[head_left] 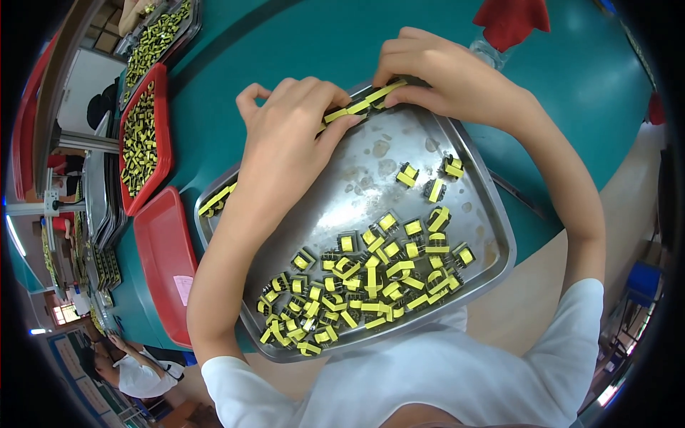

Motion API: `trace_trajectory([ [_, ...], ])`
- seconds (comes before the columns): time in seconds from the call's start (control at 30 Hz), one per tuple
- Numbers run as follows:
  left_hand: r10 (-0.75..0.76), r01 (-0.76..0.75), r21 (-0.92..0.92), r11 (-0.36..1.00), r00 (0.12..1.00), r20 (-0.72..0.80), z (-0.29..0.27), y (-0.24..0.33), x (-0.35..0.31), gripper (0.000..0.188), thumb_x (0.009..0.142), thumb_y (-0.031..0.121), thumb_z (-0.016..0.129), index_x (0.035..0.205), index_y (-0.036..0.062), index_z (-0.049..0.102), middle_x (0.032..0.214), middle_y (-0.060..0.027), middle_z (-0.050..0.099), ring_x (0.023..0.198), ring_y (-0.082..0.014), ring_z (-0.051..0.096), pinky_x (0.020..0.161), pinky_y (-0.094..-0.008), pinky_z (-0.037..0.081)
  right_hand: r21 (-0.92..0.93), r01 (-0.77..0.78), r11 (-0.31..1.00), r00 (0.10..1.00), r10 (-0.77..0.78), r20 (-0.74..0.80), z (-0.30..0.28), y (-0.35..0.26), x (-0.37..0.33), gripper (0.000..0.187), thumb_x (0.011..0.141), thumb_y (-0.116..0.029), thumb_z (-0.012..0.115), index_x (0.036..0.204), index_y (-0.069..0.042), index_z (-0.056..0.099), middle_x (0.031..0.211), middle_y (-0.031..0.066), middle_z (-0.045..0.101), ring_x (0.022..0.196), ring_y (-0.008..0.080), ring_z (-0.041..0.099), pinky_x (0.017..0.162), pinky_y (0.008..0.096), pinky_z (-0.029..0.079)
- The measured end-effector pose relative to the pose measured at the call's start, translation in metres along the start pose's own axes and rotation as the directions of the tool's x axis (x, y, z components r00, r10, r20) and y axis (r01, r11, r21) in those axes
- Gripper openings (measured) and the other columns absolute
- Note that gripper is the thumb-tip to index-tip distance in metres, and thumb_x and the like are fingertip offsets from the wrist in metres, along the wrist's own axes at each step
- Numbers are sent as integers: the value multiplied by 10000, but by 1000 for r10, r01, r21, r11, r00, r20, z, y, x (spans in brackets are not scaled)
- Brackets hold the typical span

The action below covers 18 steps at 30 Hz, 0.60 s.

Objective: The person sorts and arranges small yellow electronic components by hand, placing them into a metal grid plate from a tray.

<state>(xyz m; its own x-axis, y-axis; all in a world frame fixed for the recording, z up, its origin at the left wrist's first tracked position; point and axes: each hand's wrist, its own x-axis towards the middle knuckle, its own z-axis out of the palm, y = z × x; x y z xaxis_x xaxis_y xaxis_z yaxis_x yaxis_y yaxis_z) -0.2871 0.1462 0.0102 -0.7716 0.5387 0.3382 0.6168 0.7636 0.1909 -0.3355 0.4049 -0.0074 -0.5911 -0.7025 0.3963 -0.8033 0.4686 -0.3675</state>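
Observation:
A metal tray (pixel 335 192) lies in front of me with a heap of small black transformers wrapped in yellow tape (pixel 371 282) in its near part. Three loose transformers (pixel 434 189) sit apart, toward the right side. Along the far rim stands a row of transformers (pixel 359 105), lined up end to end. My left hand (pixel 291 132) pinches the left part of this row between thumb and fingers. Its right end is gripped by my right hand (pixel 437 75), with the fingertips partly hidden. Another short row of transformers (pixel 217 200) rests against the tray's left rim, partly behind my left forearm.
An unfilled red tray (pixel 160 246) lies to the left; beyond it are a red tray (pixel 168 135) and a metal tray (pixel 194 30) full of transformers. Stacked metal trays (pixel 107 189) stand farther left. Red cloth (pixel 512 21) tops a clear container (pixel 489 53). Another person (pixel 146 374) is at lower left.

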Motion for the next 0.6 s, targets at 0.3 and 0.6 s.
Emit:
trace_trajectory([
  [0.3,-25,23,37,999,999,46,-2,-1,-3,250,938,278,805,1074,100,693,1002,-9,718,1024,-233,638,1025,-506,322,15,3,1000,1000,-2,-26,9,5,-2,226,913,-175,797,1060,-28,707,1008,71,660,1002,277,585,878,410,498],
  [0.6,-21,19,52,998,998,52,0,0,-1,249,934,281,806,1049,98,683,993,-12,703,1012,-233,625,992,-508,321,19,-3,1000,999,3,-35,12,5,-3,225,919,-178,796,1065,-32,707,1010,71,656,1001,282,583,883,415,494],
])
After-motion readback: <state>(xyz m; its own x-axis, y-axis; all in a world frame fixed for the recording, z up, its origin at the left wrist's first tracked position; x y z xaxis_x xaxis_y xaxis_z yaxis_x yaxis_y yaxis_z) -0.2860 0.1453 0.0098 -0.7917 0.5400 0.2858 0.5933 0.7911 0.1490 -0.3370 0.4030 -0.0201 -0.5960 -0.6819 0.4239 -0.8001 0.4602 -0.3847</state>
